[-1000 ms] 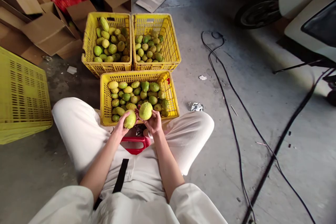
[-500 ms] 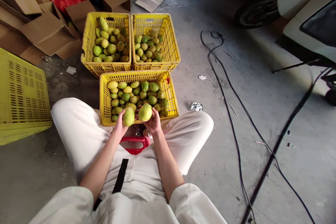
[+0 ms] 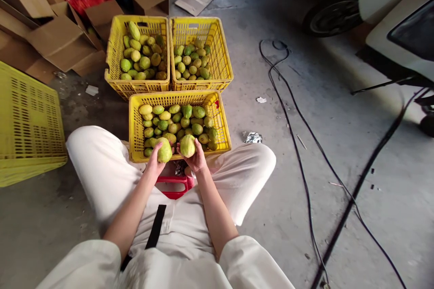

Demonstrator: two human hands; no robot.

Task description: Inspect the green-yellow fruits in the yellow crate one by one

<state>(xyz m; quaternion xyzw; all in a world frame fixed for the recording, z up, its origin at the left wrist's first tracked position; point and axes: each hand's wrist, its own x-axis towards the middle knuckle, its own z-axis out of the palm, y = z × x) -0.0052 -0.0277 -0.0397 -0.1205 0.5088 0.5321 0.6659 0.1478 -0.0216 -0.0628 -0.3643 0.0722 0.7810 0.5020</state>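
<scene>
My left hand is closed around a rounded green-yellow fruit. A second, paler green-yellow fruit sits in my right hand, its fingers curled around the side and underneath. Both fruits are held side by side, a small gap between them, over the near edge of a yellow plastic crate. That crate holds many similar fruits in green and yellow, some round and some longer. What kind of fruit they are I cannot tell for sure.
Behind it stand two more yellow crates, the left one and the right one, both part-filled with fruit. A larger yellow-green crate is at far left, below cardboard boxes. Black cables cross the floor near a white vehicle.
Both fruits have turned in my hands and show different sides. The left fruit has shifted slightly left and up. Everything around them has stayed in place.
</scene>
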